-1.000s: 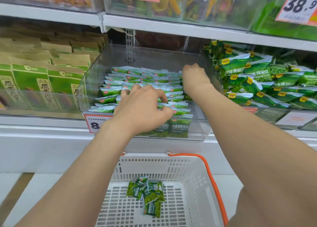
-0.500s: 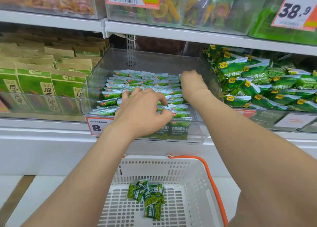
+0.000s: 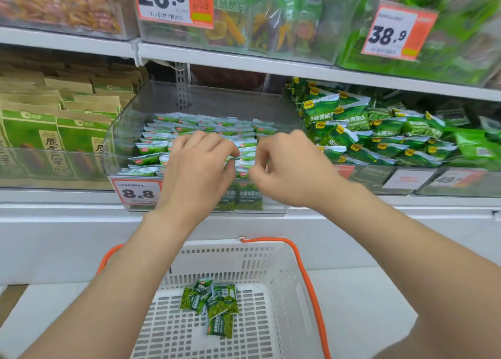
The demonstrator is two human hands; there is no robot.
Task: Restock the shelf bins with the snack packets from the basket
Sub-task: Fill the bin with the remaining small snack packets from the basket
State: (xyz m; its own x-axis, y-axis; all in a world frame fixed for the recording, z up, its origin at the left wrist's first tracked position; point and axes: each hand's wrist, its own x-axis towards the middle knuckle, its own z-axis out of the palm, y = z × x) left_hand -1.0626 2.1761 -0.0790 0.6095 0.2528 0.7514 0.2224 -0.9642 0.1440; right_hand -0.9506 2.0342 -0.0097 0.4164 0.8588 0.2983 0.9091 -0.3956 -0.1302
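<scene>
Where small green-and-white snack packets (image 3: 150,147) lie under the fingers (image 3: 217,145) in a clear plastic bin (image 3: 122,139), one is pinched by the palm-down left hand (image 3: 199,168); what the curled right hand (image 3: 291,170) holds cannot be told.

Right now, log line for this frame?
left hand: on packets in bin, grip unclear; right hand: over bin, grip unclear; basket: loose packets inside

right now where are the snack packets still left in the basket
Head view, low centre: the leftover snack packets lie in a small pile on the floor of the white basket, nearer its far wall, below the clear shelf bin.
</scene>
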